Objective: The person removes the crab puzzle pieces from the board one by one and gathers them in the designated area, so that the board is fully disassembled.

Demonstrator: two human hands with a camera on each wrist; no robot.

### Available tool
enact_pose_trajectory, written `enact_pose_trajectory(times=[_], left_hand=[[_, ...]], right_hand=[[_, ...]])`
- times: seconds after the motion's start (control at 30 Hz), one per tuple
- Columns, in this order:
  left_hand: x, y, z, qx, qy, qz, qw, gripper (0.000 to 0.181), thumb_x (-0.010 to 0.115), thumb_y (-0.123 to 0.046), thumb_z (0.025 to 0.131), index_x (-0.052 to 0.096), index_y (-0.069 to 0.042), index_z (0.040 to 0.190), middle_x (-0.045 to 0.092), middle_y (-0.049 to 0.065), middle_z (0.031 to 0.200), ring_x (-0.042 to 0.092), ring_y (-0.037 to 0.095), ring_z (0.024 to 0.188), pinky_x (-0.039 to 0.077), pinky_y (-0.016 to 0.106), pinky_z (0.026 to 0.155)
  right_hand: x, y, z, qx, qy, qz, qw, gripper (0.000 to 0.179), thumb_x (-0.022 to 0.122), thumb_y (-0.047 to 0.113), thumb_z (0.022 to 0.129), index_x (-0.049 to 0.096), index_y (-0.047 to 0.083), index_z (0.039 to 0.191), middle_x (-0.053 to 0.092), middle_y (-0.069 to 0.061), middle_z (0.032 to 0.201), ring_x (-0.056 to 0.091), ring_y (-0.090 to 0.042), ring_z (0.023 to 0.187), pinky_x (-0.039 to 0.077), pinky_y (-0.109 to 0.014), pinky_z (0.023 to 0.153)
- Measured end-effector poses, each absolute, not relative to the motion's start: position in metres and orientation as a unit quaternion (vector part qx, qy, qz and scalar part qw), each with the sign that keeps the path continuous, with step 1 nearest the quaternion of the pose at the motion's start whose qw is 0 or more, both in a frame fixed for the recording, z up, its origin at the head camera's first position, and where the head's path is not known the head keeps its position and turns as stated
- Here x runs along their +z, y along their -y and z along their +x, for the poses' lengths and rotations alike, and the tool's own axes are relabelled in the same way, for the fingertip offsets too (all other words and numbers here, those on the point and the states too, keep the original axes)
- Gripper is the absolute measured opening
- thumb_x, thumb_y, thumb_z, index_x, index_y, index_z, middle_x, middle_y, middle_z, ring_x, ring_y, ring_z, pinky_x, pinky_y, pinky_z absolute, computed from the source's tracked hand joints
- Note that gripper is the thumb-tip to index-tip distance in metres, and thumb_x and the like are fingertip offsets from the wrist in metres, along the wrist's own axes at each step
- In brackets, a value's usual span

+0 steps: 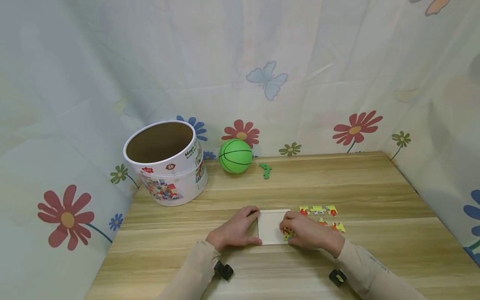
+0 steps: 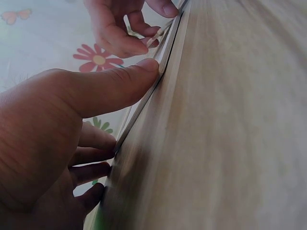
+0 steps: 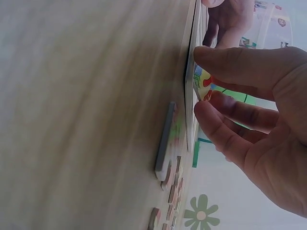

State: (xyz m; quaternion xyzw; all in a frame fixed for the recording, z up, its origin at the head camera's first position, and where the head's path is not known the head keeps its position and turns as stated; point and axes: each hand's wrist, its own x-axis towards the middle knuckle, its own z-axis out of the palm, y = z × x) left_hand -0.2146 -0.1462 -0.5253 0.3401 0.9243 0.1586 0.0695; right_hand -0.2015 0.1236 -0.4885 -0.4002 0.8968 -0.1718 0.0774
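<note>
A pale, square puzzle tray point(image 1: 271, 227) lies flat on the table. My left hand point(image 1: 238, 228) grips it along its left side, the thumb at the near corner and the fingers by the far corner. At the tray's right side, my right hand point(image 1: 309, 231) pinches a colourful jigsaw piece point(image 3: 203, 80) between thumb and fingers, low over the tray. In the head view this piece is partly covered by the fingers. Loose yellow and red jigsaw pieces point(image 1: 318, 210) lie right of the tray, some partly behind the right hand.
A big white round tub point(image 1: 176, 189) stands at the back left, its mouth open upward. Beside it are a green ball point(image 1: 235, 156) and a small green curved piece point(image 1: 266, 171). A flower-patterned curtain point(image 1: 300, 83) surrounds the wooden table point(image 1: 180, 225) at the back and sides.
</note>
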Motion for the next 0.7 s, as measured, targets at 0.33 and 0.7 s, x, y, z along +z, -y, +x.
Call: enact_pose_trajectory(times=[0.33, 0.7], left_hand=[[-0.5253, 0.146, -0.2148, 0.158, -0.924, 0.342, 0.07, 0.089, 0.069, -0.057, 0.083, 0.039, -0.005, 0.148, 0.035, 0.008, 0.15, 0.032, 0.021, 0.14, 0.031, 0.036, 0.117], [-0.5243, 0.1466, -0.2145, 0.16, -0.923, 0.344, 0.067, 0.089, 0.07, -0.056, 0.083, 0.039, -0.005, 0.148, 0.035, 0.008, 0.149, 0.032, 0.022, 0.14, 0.031, 0.037, 0.117]], right_hand=[[-0.488, -0.124, -0.2029, -0.17, -0.9, -0.392, 0.091, 0.026, 0.075, 0.013, 0.078, 0.067, 0.014, 0.103, 0.055, 0.005, 0.102, 0.053, -0.009, 0.088, 0.051, -0.027, 0.076], [-0.4862, -0.1248, -0.2022, -0.177, -0.898, -0.392, 0.098, 0.025, 0.074, 0.013, 0.081, 0.067, 0.013, 0.106, 0.056, 0.004, 0.105, 0.054, -0.011, 0.09, 0.052, -0.029, 0.077]])
